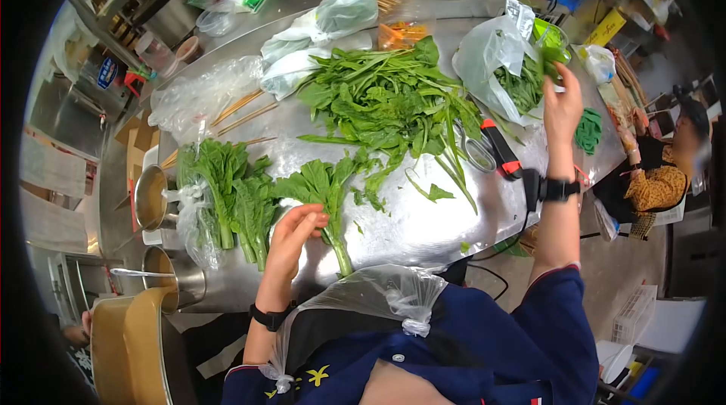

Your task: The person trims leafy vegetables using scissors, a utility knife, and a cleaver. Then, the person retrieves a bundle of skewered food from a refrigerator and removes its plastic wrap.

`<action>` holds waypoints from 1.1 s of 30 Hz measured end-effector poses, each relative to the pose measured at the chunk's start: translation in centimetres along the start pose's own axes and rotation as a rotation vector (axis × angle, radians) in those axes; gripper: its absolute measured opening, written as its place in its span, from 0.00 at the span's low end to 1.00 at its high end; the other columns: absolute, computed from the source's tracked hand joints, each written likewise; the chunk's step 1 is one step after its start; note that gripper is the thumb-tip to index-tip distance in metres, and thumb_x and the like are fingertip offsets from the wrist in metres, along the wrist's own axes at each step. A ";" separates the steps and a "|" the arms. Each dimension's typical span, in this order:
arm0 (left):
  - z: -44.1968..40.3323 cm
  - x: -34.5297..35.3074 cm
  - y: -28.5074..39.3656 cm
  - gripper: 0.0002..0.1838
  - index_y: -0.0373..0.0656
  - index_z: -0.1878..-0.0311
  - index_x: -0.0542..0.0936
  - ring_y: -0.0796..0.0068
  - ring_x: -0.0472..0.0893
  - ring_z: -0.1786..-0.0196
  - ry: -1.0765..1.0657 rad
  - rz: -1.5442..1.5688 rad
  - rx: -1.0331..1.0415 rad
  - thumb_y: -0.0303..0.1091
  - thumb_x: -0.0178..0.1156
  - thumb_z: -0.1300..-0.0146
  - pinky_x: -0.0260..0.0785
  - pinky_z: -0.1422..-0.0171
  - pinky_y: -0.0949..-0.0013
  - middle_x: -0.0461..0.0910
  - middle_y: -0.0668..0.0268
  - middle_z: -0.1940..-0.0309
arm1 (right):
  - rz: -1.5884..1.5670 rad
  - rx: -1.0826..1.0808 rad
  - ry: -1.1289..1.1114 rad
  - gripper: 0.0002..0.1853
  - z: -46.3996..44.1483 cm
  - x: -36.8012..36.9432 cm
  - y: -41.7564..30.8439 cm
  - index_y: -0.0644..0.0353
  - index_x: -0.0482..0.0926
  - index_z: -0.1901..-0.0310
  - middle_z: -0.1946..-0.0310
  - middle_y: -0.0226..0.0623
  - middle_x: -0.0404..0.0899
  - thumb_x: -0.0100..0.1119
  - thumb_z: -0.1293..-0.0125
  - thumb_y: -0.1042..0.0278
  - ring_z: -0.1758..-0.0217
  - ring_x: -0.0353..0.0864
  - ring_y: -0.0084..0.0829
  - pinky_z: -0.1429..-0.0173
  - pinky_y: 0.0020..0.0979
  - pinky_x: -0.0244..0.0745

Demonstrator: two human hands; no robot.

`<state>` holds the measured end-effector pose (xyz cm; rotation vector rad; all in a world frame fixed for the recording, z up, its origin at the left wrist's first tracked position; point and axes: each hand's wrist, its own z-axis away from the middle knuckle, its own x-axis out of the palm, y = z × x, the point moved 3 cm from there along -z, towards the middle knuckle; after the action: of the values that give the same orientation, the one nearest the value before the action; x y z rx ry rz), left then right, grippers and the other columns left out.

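My left hand (291, 237) is beside a leafy green stalk (338, 248) on the metal table, its fingers stretched out and their tips against the stalk. To its left more leafy green stalks (247, 220) lie side by side. My right hand (562, 110) is raised at the right, pinching a green leaf (550, 61) by a pale plastic bag (484, 65) with greens in it. A large heap of leafy greens (386, 102) covers the table's middle. Scissors (478, 154) and a black-and-red tool (503, 149) lie to the heap's right.
Metal pots (153, 197) with brown liquid stand at the left edge, near a deep tan-coloured container (136, 344). Wooden skewers (240, 108), clear plastic bags (208, 91) and a bag of orange pieces (403, 33) lie around the heap. A co-worker (665, 170) is at the far right.
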<state>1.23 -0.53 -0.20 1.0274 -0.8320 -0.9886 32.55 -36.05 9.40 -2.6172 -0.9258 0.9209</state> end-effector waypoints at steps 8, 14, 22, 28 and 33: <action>2.6 -3.4 -2.8 0.12 0.38 0.55 0.77 0.82 0.76 0.65 0.205 -0.049 -0.040 0.36 0.55 0.35 0.64 0.62 0.78 0.80 0.66 0.68 | -0.086 0.253 -0.231 0.13 2.0 2.7 5.4 0.56 0.80 0.55 0.66 0.39 0.83 0.57 0.42 0.69 0.64 0.82 0.34 0.56 0.30 0.74; 2.3 -3.3 -4.7 0.10 0.38 0.62 0.78 0.87 0.72 0.75 0.226 -0.127 -0.087 0.36 0.56 0.36 0.62 0.71 0.82 0.76 0.72 0.77 | -0.120 0.167 -0.486 0.15 3.7 7.5 3.5 0.61 0.78 0.55 0.70 0.36 0.82 0.60 0.44 0.67 0.66 0.82 0.35 0.58 0.31 0.74; 2.1 -3.7 -5.1 0.10 0.37 0.64 0.79 0.88 0.70 0.78 0.267 -0.107 -0.076 0.34 0.55 0.36 0.62 0.73 0.83 0.74 0.73 0.80 | -0.708 0.723 -0.659 0.09 -1.2 14.7 7.3 0.57 0.72 0.59 0.75 0.28 0.72 0.51 0.33 0.61 0.75 0.79 0.26 0.75 0.25 0.75; 1.8 -3.8 -5.2 0.09 0.37 0.64 0.79 0.88 0.70 0.78 0.254 -0.112 -0.074 0.34 0.54 0.35 0.62 0.74 0.83 0.74 0.72 0.80 | -0.459 0.316 -0.171 0.16 -11.1 11.0 7.5 0.64 0.74 0.57 0.66 0.36 0.79 0.50 0.35 0.57 0.69 0.81 0.24 0.63 0.25 0.73; 1.7 -3.9 -5.7 0.10 0.37 0.64 0.78 0.87 0.70 0.78 0.252 -0.063 -0.070 0.35 0.55 0.36 0.63 0.73 0.82 0.74 0.72 0.79 | -0.031 0.141 -0.443 0.22 -9.4 9.5 7.4 0.61 0.72 0.45 0.52 0.41 0.78 0.54 0.37 0.57 0.51 0.78 0.30 0.48 0.29 0.71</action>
<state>-3.12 1.49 -5.45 1.0974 -0.5567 -0.9121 47.84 -35.84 9.20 -2.3142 -0.9494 1.5349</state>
